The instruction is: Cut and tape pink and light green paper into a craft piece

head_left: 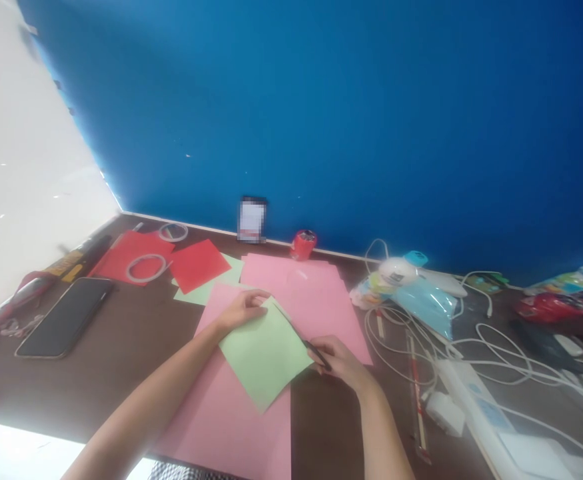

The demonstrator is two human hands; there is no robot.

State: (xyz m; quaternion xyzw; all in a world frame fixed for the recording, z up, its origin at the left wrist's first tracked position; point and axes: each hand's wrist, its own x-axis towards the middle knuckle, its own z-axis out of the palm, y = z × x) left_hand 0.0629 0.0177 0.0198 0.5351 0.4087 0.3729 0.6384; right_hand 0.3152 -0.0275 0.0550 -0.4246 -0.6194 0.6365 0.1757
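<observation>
Right on the middle of the tabletop (136, 347), a light green sheet (266, 357) sits turned like a diamond over a front pink sheet (231, 437), its upper corner reaching toward a second pink sheet (316, 293) behind. The two hands are apart, one at either side of the green paper. The left hand (245, 310) lies at its upper left edge, fingers bent over the paper; I cannot tell whether they pinch it or only press it down. The right hand (340, 360) is closed around a dark slim tool (320, 355), whose tip is at the sheet's right-hand edge; blur hides just what the tool is. Up to the left, a red square (200, 267) overlaps another pale green sheet (187, 295), and beside it lies a larger red sheet (131, 253) with a pale ring (130, 272) partly over it. Nearer the left edge is a dark phone (64, 320), lying flat. A red round object (303, 245) stands behind the back pink sheet, near the blue wall (321, 120). To the right are looped white cables, a red pencil (415, 380) and a white power strip (471, 400)
</observation>
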